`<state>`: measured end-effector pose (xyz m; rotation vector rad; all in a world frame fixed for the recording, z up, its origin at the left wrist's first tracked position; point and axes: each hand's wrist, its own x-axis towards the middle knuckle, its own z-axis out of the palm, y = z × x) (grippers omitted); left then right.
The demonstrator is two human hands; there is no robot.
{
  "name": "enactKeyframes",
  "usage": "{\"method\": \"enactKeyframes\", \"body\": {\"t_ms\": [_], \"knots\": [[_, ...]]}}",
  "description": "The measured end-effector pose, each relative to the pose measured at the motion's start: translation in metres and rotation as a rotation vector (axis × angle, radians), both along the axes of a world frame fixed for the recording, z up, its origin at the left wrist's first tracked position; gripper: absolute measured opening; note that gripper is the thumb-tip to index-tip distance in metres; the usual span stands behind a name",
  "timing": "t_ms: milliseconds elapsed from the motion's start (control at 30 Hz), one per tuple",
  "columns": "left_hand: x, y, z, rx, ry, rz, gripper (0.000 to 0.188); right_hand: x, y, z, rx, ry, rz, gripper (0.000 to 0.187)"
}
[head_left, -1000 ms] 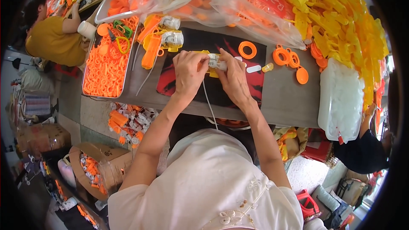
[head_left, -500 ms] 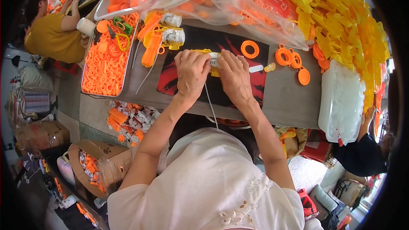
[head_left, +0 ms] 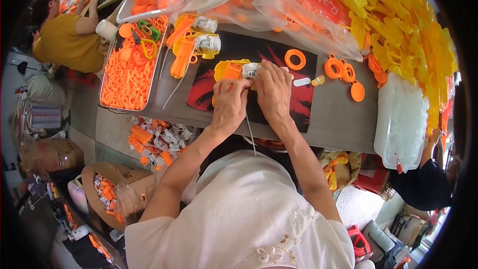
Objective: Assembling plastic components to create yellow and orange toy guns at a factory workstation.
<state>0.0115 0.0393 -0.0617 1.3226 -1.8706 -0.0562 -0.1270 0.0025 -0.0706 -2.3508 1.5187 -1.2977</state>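
A yellow plastic toy shell (head_left: 218, 72) with an orange block and a white mechanism (head_left: 250, 69) lies on the black and red mat (head_left: 199, 94). My left hand (head_left: 230, 100) is closed at its near edge, fingertips curled beside the white mechanism. My right hand (head_left: 274, 88) grips the shell's right end, its fingers bent over and hiding that part. From between the hands a thin grey cord (head_left: 250, 128) runs down toward my lap. Right of my right hand lie an orange ring (head_left: 295, 60), a small white strip (head_left: 301, 82) and a little clear yellow piece (head_left: 318, 80).
Two similar yellow-orange assemblies (head_left: 183, 57) sit left of the mat. Beyond them a tray (head_left: 101, 89) holds small orange parts, scissors (head_left: 144, 47) and a green tool. Bags of parts and a yellow pile (head_left: 388, 25) line the back. A white tub (head_left: 403, 129) stands right.
My left hand has drawn down and back, uncovering the shell's left side and orange block. My right hand stays at the right end, its fingers more bent.
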Motion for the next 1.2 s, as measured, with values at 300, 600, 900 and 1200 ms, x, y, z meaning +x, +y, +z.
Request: {"method": "enactKeyframes", "body": {"t_ms": [300,600,900,1200], "knots": [[0.021,-0.022,0.007,-0.101,-0.277,-0.021,0.031,0.004,0.002,-0.004,-0.016,0.016,0.018,0.022],[0.044,-0.028,0.003,-0.090,0.039,-0.029,0.031,0.008,0.011,0.014,0.050,0.086,0.010,0.040],[0.123,-0.023,-0.019,0.096,-0.326,0.386,0.054,0.028,-0.031,-0.004,0.056,0.300,0.039,0.051],[0.128,-0.023,-0.026,0.078,-0.350,0.355,0.064,0.071,-0.141,-0.035,-0.003,0.217,-0.104,0.051]]}}
